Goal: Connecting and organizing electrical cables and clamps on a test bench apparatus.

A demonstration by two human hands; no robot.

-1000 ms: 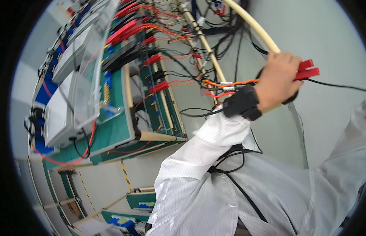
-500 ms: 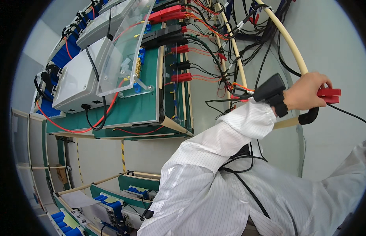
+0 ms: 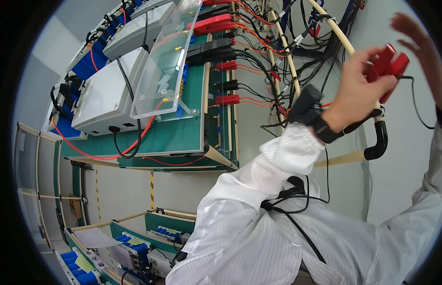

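Note:
My left hand (image 3: 356, 90) is closed around a red alligator clamp (image 3: 394, 66), up at the right. A thin black cable (image 3: 415, 102) trails from the clamp. On the left wrist sits a black strapped device (image 3: 309, 107). Higher up, near the right rim, my right hand (image 3: 413, 33) is raised close to the clamp, somewhat blurred, its fingers apart and apparently empty. Below the left hand is a beige tube frame with a black elbow joint (image 3: 378, 140).
A green-topped bench (image 3: 183, 137) at the left carries white boxes (image 3: 111, 95), a clear plastic panel (image 3: 159, 90) and blue battery packs. Red and black clamps (image 3: 213, 23) line its edge. Cables (image 3: 301, 61) crowd the tube rack. Lower left, a shelf (image 3: 173, 213) holds more packs.
My left hand has lifted the red clamp up and away from the tube's corner, turning it. My right hand has come into view at the upper right. The view has shifted slightly.

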